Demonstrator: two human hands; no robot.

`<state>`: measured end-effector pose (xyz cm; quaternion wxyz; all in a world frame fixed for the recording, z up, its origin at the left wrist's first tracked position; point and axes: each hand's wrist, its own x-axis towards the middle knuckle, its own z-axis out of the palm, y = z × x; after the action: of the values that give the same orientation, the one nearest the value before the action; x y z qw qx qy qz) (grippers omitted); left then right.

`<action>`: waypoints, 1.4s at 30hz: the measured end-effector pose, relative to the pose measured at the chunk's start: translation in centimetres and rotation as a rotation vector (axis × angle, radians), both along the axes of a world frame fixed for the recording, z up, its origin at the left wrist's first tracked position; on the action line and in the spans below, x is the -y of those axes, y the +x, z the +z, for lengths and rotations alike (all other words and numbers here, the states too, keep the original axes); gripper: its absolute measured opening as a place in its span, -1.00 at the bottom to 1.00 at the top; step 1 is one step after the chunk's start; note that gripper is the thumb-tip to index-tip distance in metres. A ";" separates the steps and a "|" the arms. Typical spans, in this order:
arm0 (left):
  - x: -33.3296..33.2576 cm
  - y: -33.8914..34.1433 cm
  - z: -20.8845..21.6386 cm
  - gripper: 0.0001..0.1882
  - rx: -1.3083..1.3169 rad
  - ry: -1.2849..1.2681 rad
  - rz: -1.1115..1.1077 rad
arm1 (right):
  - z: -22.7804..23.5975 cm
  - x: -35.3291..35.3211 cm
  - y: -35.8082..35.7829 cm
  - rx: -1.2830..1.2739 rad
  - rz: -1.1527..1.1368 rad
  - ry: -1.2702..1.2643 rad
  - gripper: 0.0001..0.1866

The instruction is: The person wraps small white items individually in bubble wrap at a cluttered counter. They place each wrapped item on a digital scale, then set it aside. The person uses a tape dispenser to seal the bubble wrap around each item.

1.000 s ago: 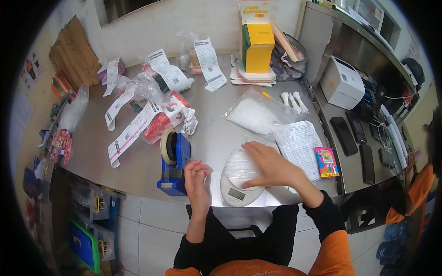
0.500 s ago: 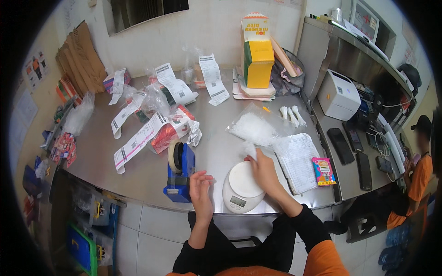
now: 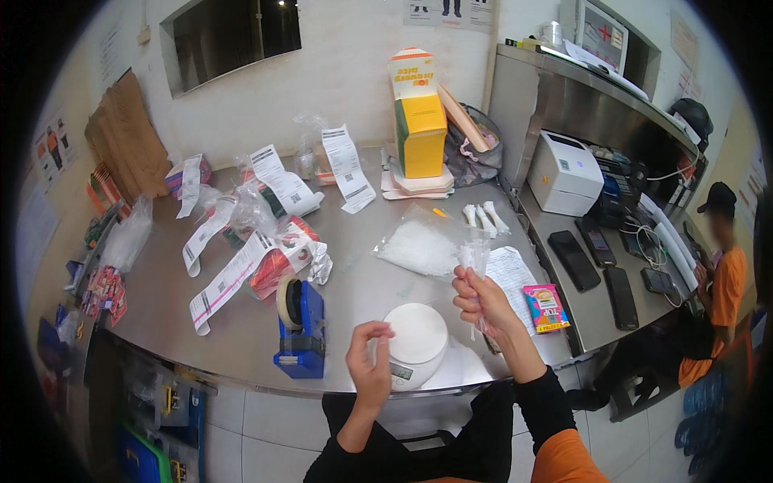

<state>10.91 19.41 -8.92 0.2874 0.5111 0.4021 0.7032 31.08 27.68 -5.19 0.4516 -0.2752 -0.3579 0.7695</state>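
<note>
My right hand is closed around a narrow, bunched clear plastic bag, raised over the table to the right of the kitchen scale. Whitish contents seem to show at its top, and a thin end hangs below my fist. My left hand is loosely curled at the left edge of the round white kitchen scale, its thumb and fingers apart with nothing visible between them. Nothing lies on the scale's pan. Beyond it rests a larger clear bag of white granules. Several small tied white packets lie behind that bag.
A blue tape dispenser stands left of the scale. Wrapped parcels with long paper receipts spread across the left. A notebook and a colourful packet lie right. Phones and a white printer occupy the side counter, near a seated person.
My right hand has lifted off the scale's pan and moved right, now gripping the small bag upright. My left hand has come closer to the scale. The whole view has shifted slightly.
</note>
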 end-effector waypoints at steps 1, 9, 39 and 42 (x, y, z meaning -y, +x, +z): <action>-0.4 0.7 0.8 -0.81 0.032 -0.034 -0.077 | 0.5 0.4 0.1 -0.044 0.082 0.020 -0.82; -6.3 3.3 9.1 -0.55 -0.759 0.338 -0.174 | 1.8 2.9 1.1 0.355 0.178 0.209 -0.73; -19.0 13.4 10.5 -0.90 -1.205 0.382 -0.691 | -2.8 5.5 15.3 0.351 0.238 -0.106 -0.65; -20.1 13.3 8.9 -0.90 -1.249 0.269 -0.665 | -3.0 5.5 15.5 0.347 0.230 -0.114 -0.64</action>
<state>24.18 39.54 -0.03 0.1374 0.9442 0.2244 0.1982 46.59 22.16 -8.21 0.2762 -0.3861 -0.4151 0.7761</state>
